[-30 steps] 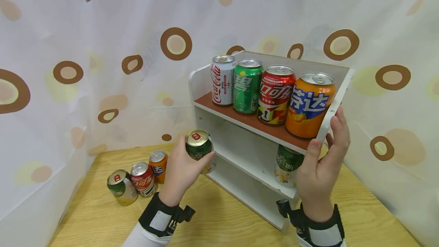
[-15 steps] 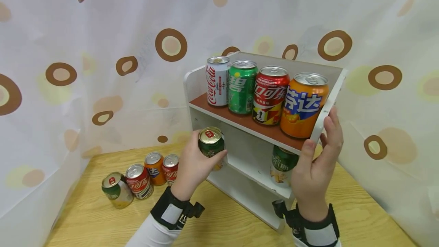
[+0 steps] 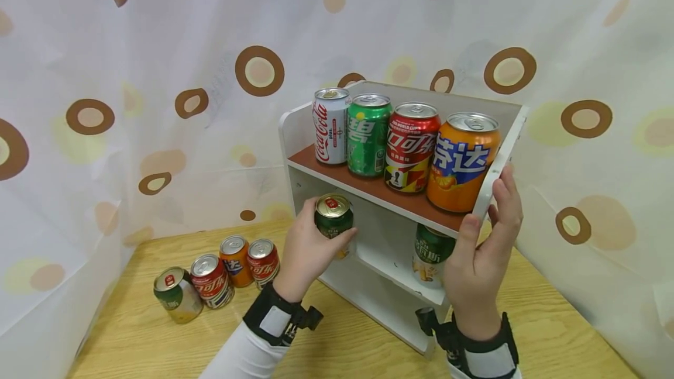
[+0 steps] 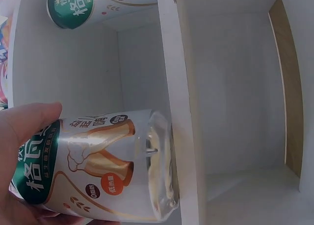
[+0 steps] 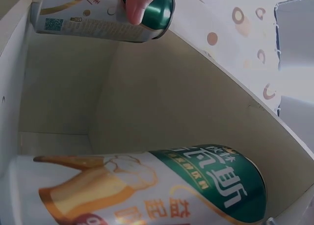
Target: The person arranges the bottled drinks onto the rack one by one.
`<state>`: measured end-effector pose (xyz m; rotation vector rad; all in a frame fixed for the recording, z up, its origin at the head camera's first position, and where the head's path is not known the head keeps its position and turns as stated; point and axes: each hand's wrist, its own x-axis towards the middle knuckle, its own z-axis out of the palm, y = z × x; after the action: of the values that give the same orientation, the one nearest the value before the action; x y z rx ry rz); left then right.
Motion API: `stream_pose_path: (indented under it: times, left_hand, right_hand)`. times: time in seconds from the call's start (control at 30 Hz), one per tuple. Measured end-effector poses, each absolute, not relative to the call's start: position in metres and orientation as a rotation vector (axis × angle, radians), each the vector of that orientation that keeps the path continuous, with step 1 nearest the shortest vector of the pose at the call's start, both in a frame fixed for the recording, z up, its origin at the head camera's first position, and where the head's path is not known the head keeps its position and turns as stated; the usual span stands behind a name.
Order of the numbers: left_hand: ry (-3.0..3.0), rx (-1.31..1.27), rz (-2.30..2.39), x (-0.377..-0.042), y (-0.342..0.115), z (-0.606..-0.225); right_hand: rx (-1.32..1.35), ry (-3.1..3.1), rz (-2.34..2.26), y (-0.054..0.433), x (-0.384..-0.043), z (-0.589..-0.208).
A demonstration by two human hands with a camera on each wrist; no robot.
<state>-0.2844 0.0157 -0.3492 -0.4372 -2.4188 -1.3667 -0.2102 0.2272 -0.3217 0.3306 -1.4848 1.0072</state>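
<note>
My left hand [image 3: 314, 243] grips a green-and-white kvass can [image 3: 334, 215] around its upper part, thumb on the near side. The can stands upright at the left front of the middle shelf; its base, wrapped in clear film, is right at the shelf board's edge [image 4: 188, 137] in the left wrist view. My right hand [image 3: 481, 262] holds the right side panel of the small white shelf unit [image 3: 508, 148], thumb at the front and fingers along the outer face. Behind that thumb, a second kvass can [image 3: 429, 255] stands at the right end of the middle shelf, partly hidden.
On the top shelf stand a white cola can [image 3: 330, 133], a green soda can [image 3: 368, 139], a red cola can [image 3: 411, 151] and an orange Fanta can [image 3: 460, 165]. Several short cans, including another kvass can [image 3: 178, 297], stand on the wooden table [image 3: 126, 338] at left.
My left hand has carried the kvass can rightward to the middle shelf's front. A short red can formerly hidden behind that hand now shows. My right hand stays on the side panel.
</note>
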Motion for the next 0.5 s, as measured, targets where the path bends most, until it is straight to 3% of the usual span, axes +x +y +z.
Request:
stream_pose_path:
  times: [0.5]
  left_hand:
    - [-2.445, -0.441, -1.383, -0.294, 0.032, -0.35]
  right_hand:
    - [0.346, -1.48, 1.004, 0.229, -0.211, -0.323]
